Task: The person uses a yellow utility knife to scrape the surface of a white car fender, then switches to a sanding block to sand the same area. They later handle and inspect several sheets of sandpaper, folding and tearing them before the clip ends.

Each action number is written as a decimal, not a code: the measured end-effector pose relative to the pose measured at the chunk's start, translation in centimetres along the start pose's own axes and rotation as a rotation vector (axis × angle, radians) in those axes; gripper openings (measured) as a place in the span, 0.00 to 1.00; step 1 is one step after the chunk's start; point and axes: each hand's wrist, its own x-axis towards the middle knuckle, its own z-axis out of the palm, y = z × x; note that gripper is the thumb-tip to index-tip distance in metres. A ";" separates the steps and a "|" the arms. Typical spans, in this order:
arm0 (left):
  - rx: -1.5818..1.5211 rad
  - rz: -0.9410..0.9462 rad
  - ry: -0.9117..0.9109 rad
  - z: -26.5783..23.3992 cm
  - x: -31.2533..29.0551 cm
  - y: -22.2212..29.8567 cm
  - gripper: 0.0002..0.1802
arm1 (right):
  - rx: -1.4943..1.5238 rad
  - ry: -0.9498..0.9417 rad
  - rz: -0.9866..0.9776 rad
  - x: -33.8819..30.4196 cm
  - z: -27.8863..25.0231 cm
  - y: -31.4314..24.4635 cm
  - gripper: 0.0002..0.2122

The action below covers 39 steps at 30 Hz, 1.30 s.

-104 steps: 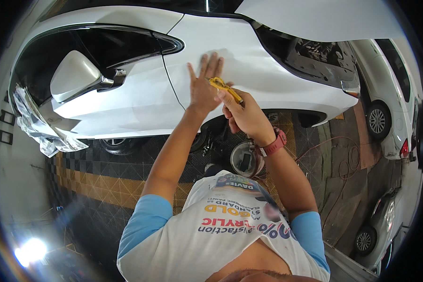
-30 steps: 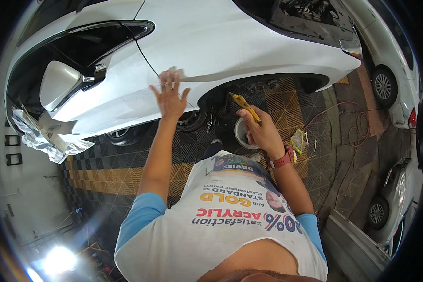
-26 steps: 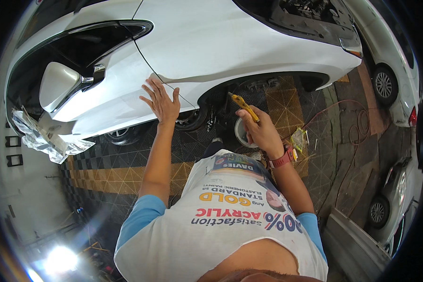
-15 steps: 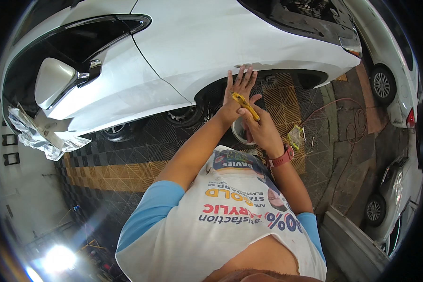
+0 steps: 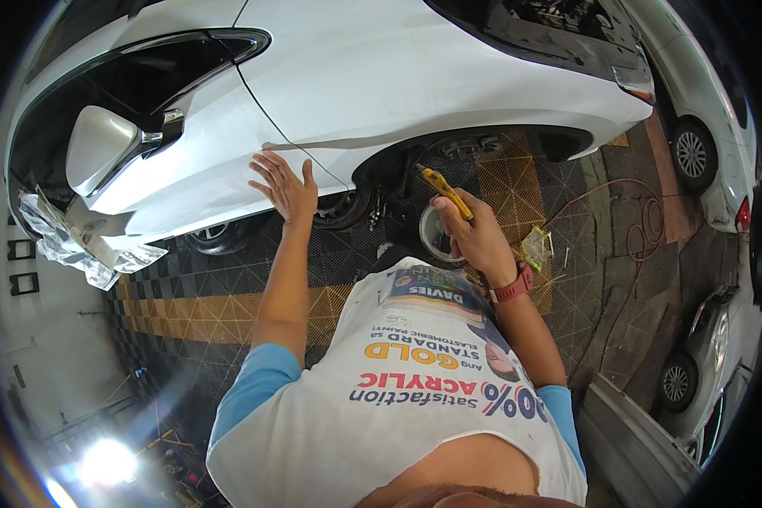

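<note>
My left hand (image 5: 288,190) is open, its fingers spread near the lower edge of the white car's door (image 5: 203,144), by the seam with the fender (image 5: 381,85). Whether the fingertips touch the panel I cannot tell. In my right hand (image 5: 485,237) is a yellow utility knife (image 5: 447,193), its slim tip pointing up and left toward the dark wheel arch (image 5: 398,157). Behind that hand, partly hidden by it, a round container with a pale rim (image 5: 430,241) stands on the floor.
Crumpled silver sheeting (image 5: 93,250) hangs below the side mirror (image 5: 102,151). Black and yellow floor tiles (image 5: 203,317) lie underfoot. To the right are a yellow packet (image 5: 535,250), a coiled red hose (image 5: 648,218) and other parked cars (image 5: 728,169). A bright lamp (image 5: 106,464) shines at lower left.
My left hand has swung left, away from the wheel arch and my right hand, to the door. The right hand has shifted slightly right, still holding the knife.
</note>
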 end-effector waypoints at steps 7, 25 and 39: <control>-0.232 0.345 -0.326 -2.8 -1.7 17.7 0.54 | -0.169 -0.171 -0.014 0.9 0.3 -1.5 0.21; -0.860 -0.532 -0.108 2.7 0.1 9.9 0.54 | -0.347 -0.154 -0.050 -3.4 -3.3 -4.4 0.20; -0.958 -0.873 -0.503 7.6 -4.2 12.5 0.50 | -0.469 -0.134 -0.093 -2.6 2.2 -4.7 0.18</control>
